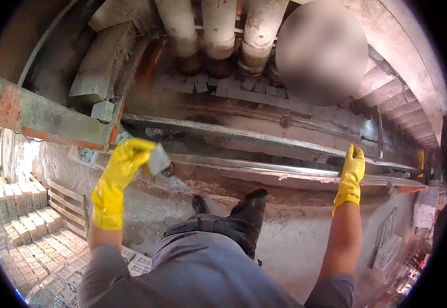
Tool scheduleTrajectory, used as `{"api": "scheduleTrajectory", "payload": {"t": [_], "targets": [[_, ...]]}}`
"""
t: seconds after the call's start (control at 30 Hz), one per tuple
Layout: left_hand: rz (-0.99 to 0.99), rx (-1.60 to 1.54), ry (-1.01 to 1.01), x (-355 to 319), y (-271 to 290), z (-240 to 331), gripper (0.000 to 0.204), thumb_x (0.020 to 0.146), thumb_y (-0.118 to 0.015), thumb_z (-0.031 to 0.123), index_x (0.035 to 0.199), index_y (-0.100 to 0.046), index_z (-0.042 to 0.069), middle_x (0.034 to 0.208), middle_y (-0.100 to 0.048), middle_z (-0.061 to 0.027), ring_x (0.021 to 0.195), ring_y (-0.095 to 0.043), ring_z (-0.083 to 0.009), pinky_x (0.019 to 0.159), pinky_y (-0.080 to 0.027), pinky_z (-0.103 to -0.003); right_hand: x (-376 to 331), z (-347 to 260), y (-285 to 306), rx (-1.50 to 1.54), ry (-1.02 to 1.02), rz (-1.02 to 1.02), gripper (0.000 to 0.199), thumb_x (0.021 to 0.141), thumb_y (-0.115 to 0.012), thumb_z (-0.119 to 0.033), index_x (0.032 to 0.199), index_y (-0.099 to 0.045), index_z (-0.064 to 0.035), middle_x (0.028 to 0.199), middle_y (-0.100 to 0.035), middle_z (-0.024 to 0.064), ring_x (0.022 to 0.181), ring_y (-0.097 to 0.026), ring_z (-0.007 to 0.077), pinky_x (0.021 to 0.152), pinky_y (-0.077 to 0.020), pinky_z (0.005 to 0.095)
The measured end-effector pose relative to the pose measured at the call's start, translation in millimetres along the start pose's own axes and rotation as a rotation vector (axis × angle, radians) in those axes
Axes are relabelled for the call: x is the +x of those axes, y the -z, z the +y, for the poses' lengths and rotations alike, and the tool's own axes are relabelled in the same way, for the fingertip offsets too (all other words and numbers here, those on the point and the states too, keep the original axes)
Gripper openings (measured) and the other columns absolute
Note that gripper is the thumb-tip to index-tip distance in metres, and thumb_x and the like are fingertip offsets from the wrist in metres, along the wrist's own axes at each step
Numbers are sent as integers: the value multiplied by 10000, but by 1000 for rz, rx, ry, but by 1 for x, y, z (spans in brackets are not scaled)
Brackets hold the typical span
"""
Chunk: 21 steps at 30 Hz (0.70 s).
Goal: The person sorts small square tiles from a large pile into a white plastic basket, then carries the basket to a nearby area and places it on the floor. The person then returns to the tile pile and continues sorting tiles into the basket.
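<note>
A yellow rubber glove covers my left hand (123, 164), raised at the left beside the metal rails. Its fingers are closed around the edge of a small pale grey block (157, 160), whose flat face points to the right. Wet-looking spatter lies below it. My right hand (353, 167), in a matching glove, is over the right part of the long metal rails (254, 165). Its fingers are curled and pressed together; whether they grip the rail or some small thing is hidden.
Several thick, round pale columns (218, 31) stand at the far side. On the left are a painted steel beam (54, 118) and a large grey block (103, 64). Stacked pale bricks (38, 246) and a wooden pallet (67, 205) lie low left. A ladder-like frame (388, 251) is low right.
</note>
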<state>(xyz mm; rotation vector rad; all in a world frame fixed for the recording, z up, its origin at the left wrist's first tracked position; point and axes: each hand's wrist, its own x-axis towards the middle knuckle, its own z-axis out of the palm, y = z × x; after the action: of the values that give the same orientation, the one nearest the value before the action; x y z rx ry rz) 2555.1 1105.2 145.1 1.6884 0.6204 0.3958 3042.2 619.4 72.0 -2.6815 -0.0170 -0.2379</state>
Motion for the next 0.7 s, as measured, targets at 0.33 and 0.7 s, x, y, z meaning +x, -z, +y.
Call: {"api": "scheduleTrajectory", "payload": {"t": [0.33,0.7], "targets": [[-68,585,408,-146,155,-154,438,968,-765,139,1386,-673,48,1272,-726,-147,1104,-718,-243,913,-589,-357,-16,36,-7,-39,-1,13,535,1028,-617,-514,1298,-737,-68,1276,-752,170,1197,-704,351,1015,-531,444],[-738,81,30,17,-51,23,315,1015,-731,99,1323,-715,34,1250,-747,-58,1142,-678,-144,1013,-544,-326,-41,52,4,26,-17,35,498,1032,-635,-494,1262,-750,-68,1253,-768,140,1167,-725,316,995,-544,416]]}}
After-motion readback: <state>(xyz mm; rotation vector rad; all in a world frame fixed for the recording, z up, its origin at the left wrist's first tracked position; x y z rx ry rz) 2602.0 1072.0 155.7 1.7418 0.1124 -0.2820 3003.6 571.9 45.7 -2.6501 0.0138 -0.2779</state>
